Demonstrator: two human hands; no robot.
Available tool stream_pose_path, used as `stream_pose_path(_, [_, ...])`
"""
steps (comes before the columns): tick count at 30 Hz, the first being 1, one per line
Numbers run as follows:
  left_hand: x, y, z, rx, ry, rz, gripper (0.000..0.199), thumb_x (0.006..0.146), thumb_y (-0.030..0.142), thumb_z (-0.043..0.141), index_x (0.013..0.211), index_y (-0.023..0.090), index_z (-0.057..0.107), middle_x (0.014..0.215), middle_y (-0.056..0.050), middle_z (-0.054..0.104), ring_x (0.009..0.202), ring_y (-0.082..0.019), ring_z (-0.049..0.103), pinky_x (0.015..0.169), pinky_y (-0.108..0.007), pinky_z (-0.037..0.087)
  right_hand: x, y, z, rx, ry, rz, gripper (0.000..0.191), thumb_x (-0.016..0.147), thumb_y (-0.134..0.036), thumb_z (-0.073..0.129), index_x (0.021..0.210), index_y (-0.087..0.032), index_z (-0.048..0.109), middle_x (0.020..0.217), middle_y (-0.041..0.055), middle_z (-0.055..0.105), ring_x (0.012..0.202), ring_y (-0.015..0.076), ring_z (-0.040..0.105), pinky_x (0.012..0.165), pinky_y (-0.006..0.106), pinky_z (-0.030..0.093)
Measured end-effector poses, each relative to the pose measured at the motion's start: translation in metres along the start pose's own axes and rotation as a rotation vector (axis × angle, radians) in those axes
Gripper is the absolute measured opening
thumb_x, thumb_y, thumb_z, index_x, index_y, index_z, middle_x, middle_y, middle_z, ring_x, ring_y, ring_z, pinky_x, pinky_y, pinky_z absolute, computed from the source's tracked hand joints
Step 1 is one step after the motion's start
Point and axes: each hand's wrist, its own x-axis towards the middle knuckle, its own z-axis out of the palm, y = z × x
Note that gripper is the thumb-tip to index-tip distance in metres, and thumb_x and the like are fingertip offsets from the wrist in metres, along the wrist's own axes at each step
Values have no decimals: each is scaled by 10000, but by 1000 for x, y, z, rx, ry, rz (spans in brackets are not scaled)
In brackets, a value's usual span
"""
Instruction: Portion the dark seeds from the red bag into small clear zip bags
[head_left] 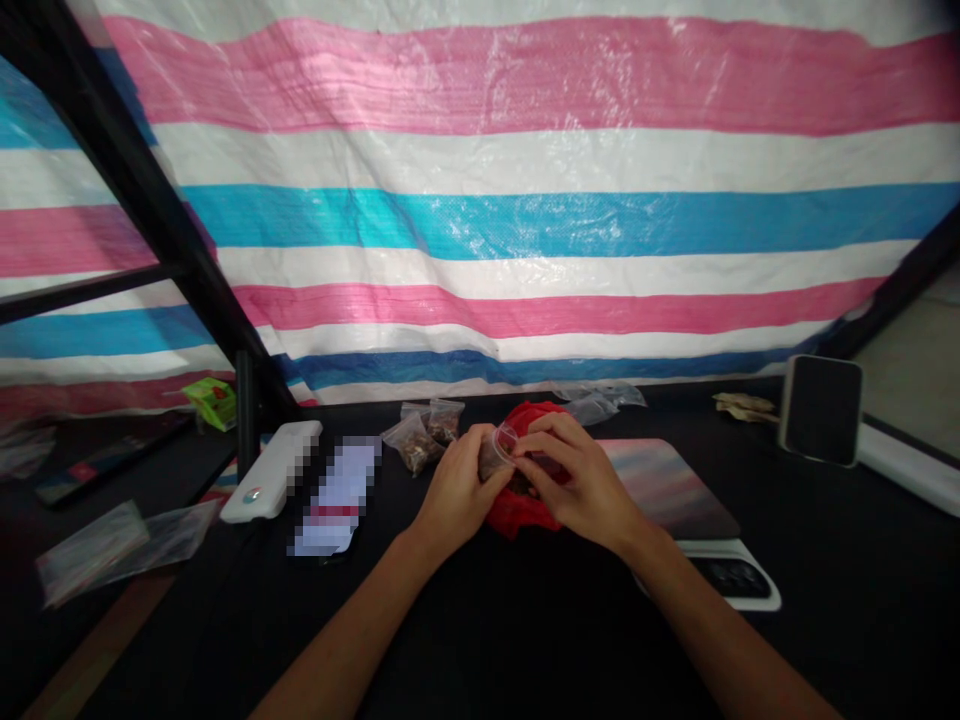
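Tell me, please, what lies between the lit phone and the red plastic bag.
The head view shows small filled zip-lock bags and the left hand between the lit phone and red plastic bag.

Pretty contrasty, honestly. Brightest by far on the striped pink, white and blue woven-plastic sheet (540, 222), kinda glowing, maybe from light behind it, with crinkly white glare around the middle and upper part. Way dimmer below: practically solid black on the flat dark tabletop (517, 640). Soft, muted light on the bare left hand (466, 476) and bare right hand (576, 468), shadier down the forearms (352, 630). Small glints on the small clear plastic bag (496, 450), with mushy fine detail. Blocky mosaic over the pale rectangular phone screen (341, 495). Wide-angle stretch and softness toward the edges, plus a dark top-right corner.
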Motion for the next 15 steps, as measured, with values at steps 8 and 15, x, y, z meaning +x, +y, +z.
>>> stream_pose_path(8, [1,1,5,-174,46,-37,270,951,284,647,1200,234,553,1101,-30,712,973,-196,683,892,-321,537,-3,-2,5,42,119,26,251,989,-218,611,1205,-315,694,1118,71,649,1045,239,631,883,409,543])
stream_pose_path(15, [-3,-7,11,-101,81,145,564,941,207,639,1447,239,392,1386,-125,573,1305,-248,565,1156,-442,439,-3,-9,17,220,-15,269,298,956,-330,675,1242,-274,612,1084,39,696,917,205,658,837,365,552])
